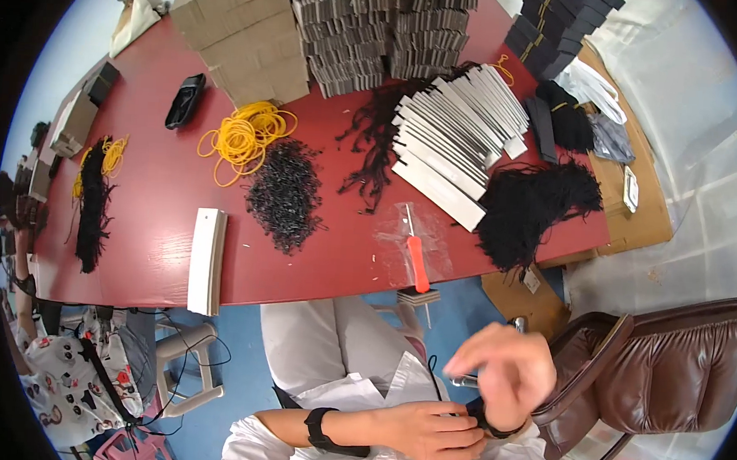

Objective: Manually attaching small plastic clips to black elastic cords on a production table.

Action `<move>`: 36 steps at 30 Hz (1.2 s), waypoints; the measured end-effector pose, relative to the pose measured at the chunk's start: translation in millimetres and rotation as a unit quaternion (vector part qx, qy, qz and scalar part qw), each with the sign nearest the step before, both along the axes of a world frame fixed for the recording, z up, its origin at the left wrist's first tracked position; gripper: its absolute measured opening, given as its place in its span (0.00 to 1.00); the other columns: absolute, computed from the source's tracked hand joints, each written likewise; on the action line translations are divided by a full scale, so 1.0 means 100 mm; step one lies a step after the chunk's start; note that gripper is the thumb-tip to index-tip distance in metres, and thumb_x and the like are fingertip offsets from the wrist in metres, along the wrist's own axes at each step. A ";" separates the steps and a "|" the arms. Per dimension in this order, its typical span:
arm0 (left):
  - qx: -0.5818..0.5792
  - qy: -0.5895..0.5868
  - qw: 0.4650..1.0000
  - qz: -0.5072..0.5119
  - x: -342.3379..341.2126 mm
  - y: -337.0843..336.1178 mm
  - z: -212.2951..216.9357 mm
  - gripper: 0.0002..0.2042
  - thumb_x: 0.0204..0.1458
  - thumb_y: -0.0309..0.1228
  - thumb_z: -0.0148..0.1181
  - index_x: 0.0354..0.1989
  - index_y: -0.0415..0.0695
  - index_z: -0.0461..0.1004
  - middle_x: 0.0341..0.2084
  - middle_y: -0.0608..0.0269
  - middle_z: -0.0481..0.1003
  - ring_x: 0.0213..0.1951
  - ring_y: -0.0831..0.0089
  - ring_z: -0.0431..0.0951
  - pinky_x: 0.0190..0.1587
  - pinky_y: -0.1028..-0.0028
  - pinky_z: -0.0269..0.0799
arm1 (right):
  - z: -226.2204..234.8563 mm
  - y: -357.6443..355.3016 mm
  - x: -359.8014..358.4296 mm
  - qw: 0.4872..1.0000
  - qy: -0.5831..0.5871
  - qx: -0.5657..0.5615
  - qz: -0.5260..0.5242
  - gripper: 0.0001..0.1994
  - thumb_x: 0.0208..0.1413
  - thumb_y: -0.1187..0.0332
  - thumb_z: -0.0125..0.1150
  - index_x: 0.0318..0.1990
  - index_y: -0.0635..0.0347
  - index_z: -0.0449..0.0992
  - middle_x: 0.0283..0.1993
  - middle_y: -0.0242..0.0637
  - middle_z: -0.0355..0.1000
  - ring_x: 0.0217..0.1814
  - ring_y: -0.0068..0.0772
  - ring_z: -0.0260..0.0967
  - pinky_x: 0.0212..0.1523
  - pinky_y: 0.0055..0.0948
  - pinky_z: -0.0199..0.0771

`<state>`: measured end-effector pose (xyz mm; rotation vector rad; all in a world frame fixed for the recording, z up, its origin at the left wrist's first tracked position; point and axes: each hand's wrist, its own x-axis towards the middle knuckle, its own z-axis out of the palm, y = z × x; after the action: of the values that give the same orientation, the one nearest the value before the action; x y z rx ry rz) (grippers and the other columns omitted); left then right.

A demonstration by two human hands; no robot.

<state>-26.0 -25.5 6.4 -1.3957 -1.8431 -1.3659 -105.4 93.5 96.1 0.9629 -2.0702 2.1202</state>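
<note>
The left hand [429, 431] lies low against the white shirt, its fingers [466, 439] curled and pinched on a small black band [477, 417] at the right wrist. The right hand [507, 372] hovers just above, fingers [461, 364] bent loosely inward; whether they grip anything cannot be told. Both hands are well apart from the long red surface [161, 219], which carries a tool with an orange handle [417, 263], a heap of yellow rubber bands [244, 136] and a fanned stack of grey-white cards [457, 135]
</note>
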 end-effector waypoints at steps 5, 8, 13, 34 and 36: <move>-0.026 -0.050 0.989 0.138 -0.17 -0.35 0.05 0.08 0.43 0.27 0.58 0.34 0.44 0.77 0.32 0.64 0.77 0.32 0.72 0.74 0.33 0.75 0.69 | -0.44 0.25 0.12 0.972 -0.177 0.043 -0.152 0.06 0.58 0.81 0.53 0.43 0.71 0.71 0.33 0.42 0.76 0.35 0.26 0.75 0.37 0.24 0.76; -0.053 -0.076 0.959 0.269 -0.28 -0.58 0.02 0.09 0.38 0.23 0.63 0.31 0.43 0.77 0.29 0.64 0.76 0.29 0.69 0.73 0.32 0.74 0.67 | -0.58 0.35 0.15 0.961 -0.190 0.067 -0.188 0.07 0.58 0.81 0.54 0.43 0.69 0.71 0.33 0.41 0.76 0.35 0.26 0.75 0.37 0.23 0.76; -0.059 -0.123 0.920 0.367 -0.40 -0.83 0.05 0.09 0.38 0.20 0.64 0.29 0.44 0.75 0.26 0.64 0.74 0.28 0.66 0.72 0.31 0.70 0.66 | -0.70 0.46 0.17 0.946 -0.238 0.057 -0.215 0.06 0.58 0.80 0.55 0.42 0.68 0.72 0.32 0.40 0.76 0.34 0.25 0.75 0.37 0.23 0.76; -0.045 -0.126 0.843 0.522 -0.65 -1.35 0.22 0.06 0.44 0.16 0.61 0.29 0.38 0.75 0.25 0.60 0.75 0.29 0.64 0.72 0.32 0.71 0.67 | -1.61 0.63 -0.50 0.856 -0.142 0.401 -0.294 0.12 0.45 0.82 0.56 0.40 0.71 0.70 0.41 0.54 0.71 0.40 0.51 0.71 0.43 0.42 0.72; -0.039 -0.131 0.842 0.523 -0.66 -1.38 0.22 0.05 0.44 0.16 0.61 0.30 0.38 0.76 0.25 0.60 0.75 0.29 0.65 0.72 0.32 0.71 0.67 | -1.75 0.59 -0.54 0.803 0.098 0.465 -0.361 0.15 0.46 0.79 0.58 0.44 0.70 0.71 0.44 0.58 0.69 0.44 0.56 0.68 0.48 0.47 0.67</move>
<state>-92.0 -163.9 28.5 -0.0534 -2.2790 -0.8812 -159.8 152.8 -79.2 0.2286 -2.7155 0.5734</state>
